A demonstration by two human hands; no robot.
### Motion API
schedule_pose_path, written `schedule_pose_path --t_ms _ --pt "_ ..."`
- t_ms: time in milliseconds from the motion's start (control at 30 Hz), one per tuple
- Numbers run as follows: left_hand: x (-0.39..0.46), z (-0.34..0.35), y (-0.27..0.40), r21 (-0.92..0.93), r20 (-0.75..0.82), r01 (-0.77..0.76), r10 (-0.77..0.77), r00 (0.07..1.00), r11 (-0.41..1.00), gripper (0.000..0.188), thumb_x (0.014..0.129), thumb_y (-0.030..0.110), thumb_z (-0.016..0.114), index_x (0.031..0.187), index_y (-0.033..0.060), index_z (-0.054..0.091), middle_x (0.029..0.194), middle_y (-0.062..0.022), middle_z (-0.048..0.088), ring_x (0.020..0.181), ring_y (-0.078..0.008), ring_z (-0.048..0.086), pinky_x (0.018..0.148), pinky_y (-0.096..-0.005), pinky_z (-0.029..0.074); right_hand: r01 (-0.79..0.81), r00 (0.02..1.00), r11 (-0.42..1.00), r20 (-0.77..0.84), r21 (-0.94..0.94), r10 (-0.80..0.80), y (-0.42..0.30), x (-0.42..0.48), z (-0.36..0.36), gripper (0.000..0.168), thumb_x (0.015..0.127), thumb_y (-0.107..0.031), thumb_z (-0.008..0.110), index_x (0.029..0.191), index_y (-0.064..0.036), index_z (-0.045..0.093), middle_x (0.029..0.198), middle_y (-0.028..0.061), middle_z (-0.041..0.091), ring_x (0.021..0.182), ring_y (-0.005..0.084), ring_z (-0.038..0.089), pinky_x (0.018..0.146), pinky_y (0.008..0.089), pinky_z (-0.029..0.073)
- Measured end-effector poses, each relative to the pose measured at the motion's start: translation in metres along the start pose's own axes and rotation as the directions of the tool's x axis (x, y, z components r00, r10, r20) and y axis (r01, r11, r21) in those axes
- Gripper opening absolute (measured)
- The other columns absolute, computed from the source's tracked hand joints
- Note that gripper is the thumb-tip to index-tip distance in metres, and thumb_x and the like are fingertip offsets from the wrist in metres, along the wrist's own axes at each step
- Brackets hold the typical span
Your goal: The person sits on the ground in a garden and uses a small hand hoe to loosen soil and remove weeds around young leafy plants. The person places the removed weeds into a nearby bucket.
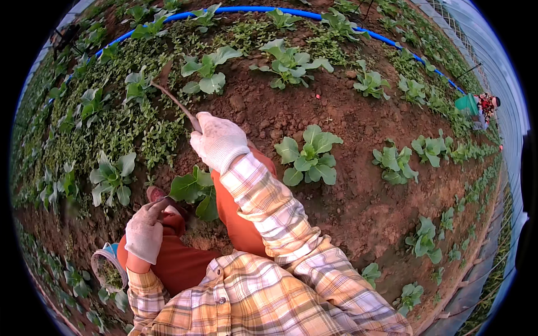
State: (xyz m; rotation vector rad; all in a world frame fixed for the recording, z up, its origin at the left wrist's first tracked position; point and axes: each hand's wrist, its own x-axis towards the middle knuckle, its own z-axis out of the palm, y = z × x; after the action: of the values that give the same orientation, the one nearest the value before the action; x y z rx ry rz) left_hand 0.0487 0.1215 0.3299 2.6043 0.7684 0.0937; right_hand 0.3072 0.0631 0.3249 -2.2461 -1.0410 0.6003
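My right hand (220, 138), in a soiled white knit glove, grips the handle of a hand hoe (178, 103). The hoe reaches up and left, its brown metal blade (164, 74) among low weeds (155, 130) and between two young leafy brassica plants. My left hand (145, 231), gloved too, hangs over my bent leg. Its fingers point toward my shoe (155, 194), and nothing shows in them, though the palm is hidden. Between my legs grows a broad-leaved brassica plant (193, 187). Another brassica plant (311, 157) stands right of my right forearm in bare reddish soil.
A bucket (97, 269) holding pulled greenery sits beside my left wrist. A blue hose (252, 9) arcs across the far side of the bed. At the far right are a person (487, 105) and a green bucket (465, 105), near the plastic sheeting wall (500, 54).
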Motion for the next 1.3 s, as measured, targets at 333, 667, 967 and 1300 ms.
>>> schedule_pose_path --t_ms 333,667,967,1300 --pt "0.009 -0.006 -0.038 0.019 -0.036 0.112 -0.111 0.993 0.994 0.025 0.091 0.024 0.058 0.107 0.0076 0.068 0.092 -0.0137 0.067 0.085 -0.0315 0.064 0.075 -0.0355 0.051 0.106 0.993 0.976 0.02 0.192 -0.112 -0.024 0.001 0.024 0.032 0.083 -0.024 0.057 0.11 -0.008 0.057 0.094 0.0169 0.065 0.093 0.0364 0.062 0.082 0.0465 0.048" --pt "0.01 -0.009 -0.018 -0.072 0.054 0.11 -0.106 0.993 0.991 0.035 0.093 0.032 0.05 0.11 0.0062 0.067 0.102 -0.0176 0.067 0.095 -0.0347 0.062 0.083 -0.0388 0.05 0.12 0.978 0.971 -0.193 0.206 -0.08 -0.006 0.004 0.023 0.029 0.087 -0.028 0.055 0.105 -0.005 0.057 0.097 0.0166 0.066 0.095 0.035 0.062 0.084 0.0447 0.048" --pt "0.012 -0.024 -0.01 -0.177 0.2 0.199 -0.163 0.966 0.964 0.056 0.094 0.05 0.042 0.112 0.0023 0.065 0.094 -0.018 0.069 0.087 -0.0348 0.065 0.083 -0.0376 0.049 -0.099 0.994 0.978 0.069 0.181 0.088 0.013 0.004 0.0 0.038 0.082 -0.032 0.053 0.108 -0.008 0.066 0.103 0.0177 0.066 0.098 0.0329 0.062 0.086 0.0408 0.048" --pt "-0.001 -0.009 -0.036 -0.028 0.224 0.215 -0.203 0.953 0.976 0.055 0.091 0.051 0.049 0.117 0.0042 0.063 0.105 -0.0163 0.068 0.098 -0.0325 0.064 0.086 -0.0387 0.048 -0.072 0.988 0.917 -0.097 0.393 0.119 0.077 -0.001 -0.037 0.044 0.082 -0.02 0.059 0.122 -0.001 0.058 0.084 0.0088 0.065 0.062 0.0156 0.06 0.06 0.0295 0.049"
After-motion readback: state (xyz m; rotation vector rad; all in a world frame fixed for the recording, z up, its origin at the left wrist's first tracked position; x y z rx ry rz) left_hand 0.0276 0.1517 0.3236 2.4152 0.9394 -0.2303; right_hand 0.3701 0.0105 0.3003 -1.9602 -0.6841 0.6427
